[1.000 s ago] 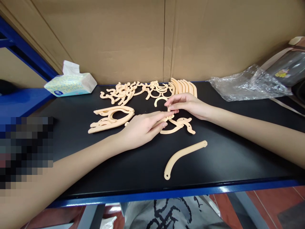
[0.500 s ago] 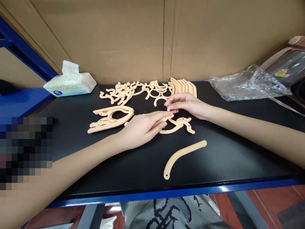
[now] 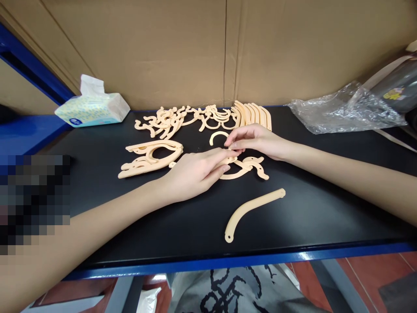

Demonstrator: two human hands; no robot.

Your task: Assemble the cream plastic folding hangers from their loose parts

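My left hand (image 3: 198, 174) is closed around a beige hanger arm (image 3: 230, 160), whose end shows past the fingertips. My right hand (image 3: 249, 140) pinches a small beige hanger part at that end; the fingers mostly hide it. The fingertips of both hands nearly meet there. Just beneath them, a curved hanger piece (image 3: 234, 176) and wavy pieces (image 3: 259, 167) lie on the black table. Nearer the front edge is a loose curved hanger arm (image 3: 252, 206) with a hole at its lower end. A hook-shaped piece (image 3: 216, 137) sits behind my right fingers.
Folded hangers (image 3: 150, 161) lie left of my hands. Along the back are a pile of hooks and small pieces (image 3: 169, 121) and a row of curved arms (image 3: 254, 115). A tissue pack (image 3: 94, 108) stands back left, and a clear plastic bag (image 3: 339, 111) lies back right.
Both hands keep nearly the same pose at the joint, with only slight finger movement. The whole view has shifted a little.
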